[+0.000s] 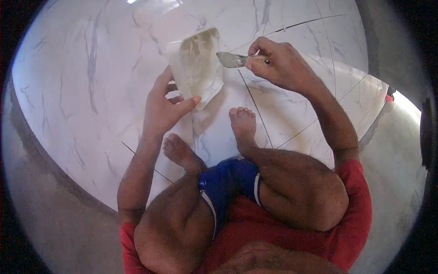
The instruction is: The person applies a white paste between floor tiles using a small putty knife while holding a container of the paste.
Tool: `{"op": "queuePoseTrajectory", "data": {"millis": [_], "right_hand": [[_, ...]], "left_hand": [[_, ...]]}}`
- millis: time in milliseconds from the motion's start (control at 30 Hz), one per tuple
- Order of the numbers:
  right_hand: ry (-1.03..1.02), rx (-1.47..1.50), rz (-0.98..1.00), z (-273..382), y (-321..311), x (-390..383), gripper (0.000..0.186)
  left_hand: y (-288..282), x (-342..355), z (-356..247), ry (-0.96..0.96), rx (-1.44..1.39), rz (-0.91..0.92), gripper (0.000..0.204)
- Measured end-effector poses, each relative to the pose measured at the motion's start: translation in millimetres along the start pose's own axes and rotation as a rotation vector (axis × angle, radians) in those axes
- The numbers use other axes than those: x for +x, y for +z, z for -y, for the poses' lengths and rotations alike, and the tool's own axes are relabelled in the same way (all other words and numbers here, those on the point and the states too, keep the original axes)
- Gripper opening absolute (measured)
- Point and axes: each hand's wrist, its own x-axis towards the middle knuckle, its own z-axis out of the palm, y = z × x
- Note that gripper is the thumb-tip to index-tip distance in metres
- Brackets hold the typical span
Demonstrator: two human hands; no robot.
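My left hand [169,102] grips the lower left side of a white plastic container [211,94], the thumb over its near edge. The container is tilted so that its inside shows, and a wet, pale greyish paste [197,52] coats the inner surface. In my right hand [285,66] is a small putty knife [232,60], pinched by the handle between thumb and fingers. Its blade is smeared with grey paste and points left, just right of the container's rim. Blade and container appear slightly apart.
Glossy white floor tiles [68,91] with grey veins spread all round, divided by dark joint lines [255,106]. My bare feet [243,125] rest on them below the container, knees bent wide. Grey walls [388,41] border the floor. A small red thing [389,98] lies at the far right.
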Motion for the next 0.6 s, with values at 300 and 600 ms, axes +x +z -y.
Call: {"op": "queuePoseTrajectory", "data": {"millis": [300,600], "right_hand": [[0.089,-0.211,0.079,31.8,-3.7,28.0,0.029],[0.09,-0.152,0.237,22.7,37.3,31.5,0.027]], "left_hand": [[8.6,-4.7,-10.5,0.128,0.315,0.016,0.093],[13.8,-9.3,-9.3,0.114,0.217,0.006,0.09]]}}
